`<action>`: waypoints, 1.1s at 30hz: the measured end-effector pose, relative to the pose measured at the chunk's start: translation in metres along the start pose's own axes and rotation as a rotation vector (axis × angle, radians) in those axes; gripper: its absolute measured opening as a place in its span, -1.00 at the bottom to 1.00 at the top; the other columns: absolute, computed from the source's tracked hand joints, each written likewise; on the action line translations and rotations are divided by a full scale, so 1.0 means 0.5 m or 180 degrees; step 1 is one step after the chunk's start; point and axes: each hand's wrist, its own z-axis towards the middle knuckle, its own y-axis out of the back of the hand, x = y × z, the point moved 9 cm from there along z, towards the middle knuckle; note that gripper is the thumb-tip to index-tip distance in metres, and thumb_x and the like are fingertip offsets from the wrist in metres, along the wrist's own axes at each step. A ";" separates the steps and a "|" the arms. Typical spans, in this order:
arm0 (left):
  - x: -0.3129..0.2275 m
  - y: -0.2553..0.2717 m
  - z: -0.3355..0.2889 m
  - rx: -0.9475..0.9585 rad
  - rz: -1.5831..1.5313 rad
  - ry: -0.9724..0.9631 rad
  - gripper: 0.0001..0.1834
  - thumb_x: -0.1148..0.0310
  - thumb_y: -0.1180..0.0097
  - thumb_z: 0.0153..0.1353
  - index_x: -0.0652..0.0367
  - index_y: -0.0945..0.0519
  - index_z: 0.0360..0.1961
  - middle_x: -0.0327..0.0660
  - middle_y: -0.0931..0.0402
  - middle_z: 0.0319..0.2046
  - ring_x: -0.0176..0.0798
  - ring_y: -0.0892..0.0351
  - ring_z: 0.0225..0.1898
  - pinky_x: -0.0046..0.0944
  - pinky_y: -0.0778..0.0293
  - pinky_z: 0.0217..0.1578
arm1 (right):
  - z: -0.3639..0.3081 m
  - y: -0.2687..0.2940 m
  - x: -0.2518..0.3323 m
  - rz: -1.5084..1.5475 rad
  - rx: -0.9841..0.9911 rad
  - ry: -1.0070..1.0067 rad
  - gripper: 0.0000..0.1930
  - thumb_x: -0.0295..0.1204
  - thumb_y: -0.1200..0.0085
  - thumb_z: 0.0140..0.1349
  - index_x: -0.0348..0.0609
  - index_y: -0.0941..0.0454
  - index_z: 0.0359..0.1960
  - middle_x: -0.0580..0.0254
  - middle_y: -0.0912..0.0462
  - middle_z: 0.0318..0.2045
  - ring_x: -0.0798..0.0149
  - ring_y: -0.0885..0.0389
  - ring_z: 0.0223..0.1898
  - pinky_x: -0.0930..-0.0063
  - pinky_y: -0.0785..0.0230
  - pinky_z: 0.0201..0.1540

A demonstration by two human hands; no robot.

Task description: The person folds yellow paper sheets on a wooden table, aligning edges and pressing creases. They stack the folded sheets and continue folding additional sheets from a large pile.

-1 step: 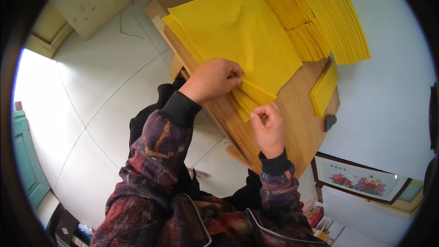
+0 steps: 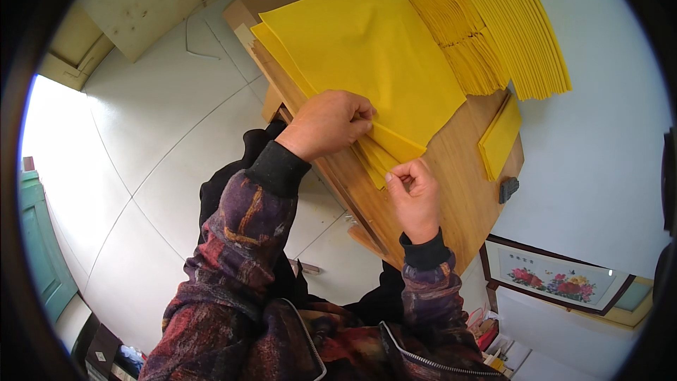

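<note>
A large yellow cloth sheet [image 2: 360, 49], which looks like felt, lies in layers on a wooden table [image 2: 451, 169]. Its near edge is turned up into a narrow fold. My left hand [image 2: 331, 123] is closed on that fold, thumb and fingers pinching the yellow material. At the near corner, beside the table's edge, my right hand [image 2: 415, 197] is closed, with thumb and forefinger together on the cloth's end. Its other fingers curl in toward the palm, and part of the pinch is hidden.
Stacks of folded yellow cloth [image 2: 515, 25] stand against the wall at the far right. A flat folded yellow piece [image 2: 499, 137] and a small black object [image 2: 508, 189] lie near the right edge. A cardboard box [image 2: 264, 0] sits beyond the table; a framed flower picture [image 2: 557, 275] is at lower right.
</note>
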 end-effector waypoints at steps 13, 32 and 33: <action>-0.009 0.001 -0.001 0.0114 0.0090 -0.0031 -0.77 0.41 -0.15 0.11 0.30 -0.63 -0.22 -0.03 -0.64 -0.33 -0.06 -0.62 -0.33 -0.23 -0.49 -0.27 | 0.065 0.047 0.022 -0.0218 -0.0190 0.0178 -0.86 -0.49 -0.13 0.24 -0.27 -0.47 -0.44 0.40 -0.42 -0.55 0.53 -0.34 -0.49 0.62 -0.24 -0.40; -0.003 -0.001 0.000 -0.0035 -0.0013 -0.0037 -0.76 0.43 -0.17 0.10 0.31 -0.63 -0.20 -0.03 -0.64 -0.37 -0.14 -0.62 -0.37 -0.29 -0.49 -0.27 | -0.022 0.000 0.052 -0.1099 -0.0305 0.0627 -0.93 -0.57 -0.15 0.10 -0.20 -0.51 -0.40 0.12 -0.47 -0.39 0.03 -0.46 -0.29 0.22 -0.34 -0.25; -0.002 -0.003 0.001 -0.0013 0.0022 -0.0034 -0.75 0.43 -0.18 0.10 0.30 -0.63 -0.19 -0.03 -0.64 -0.37 -0.13 -0.62 -0.36 -0.28 -0.49 -0.27 | -0.019 0.002 0.051 -0.1119 -0.0319 0.0641 -0.93 -0.57 -0.15 0.10 -0.20 -0.50 -0.42 0.11 -0.46 -0.39 0.03 -0.47 -0.31 0.23 -0.34 -0.27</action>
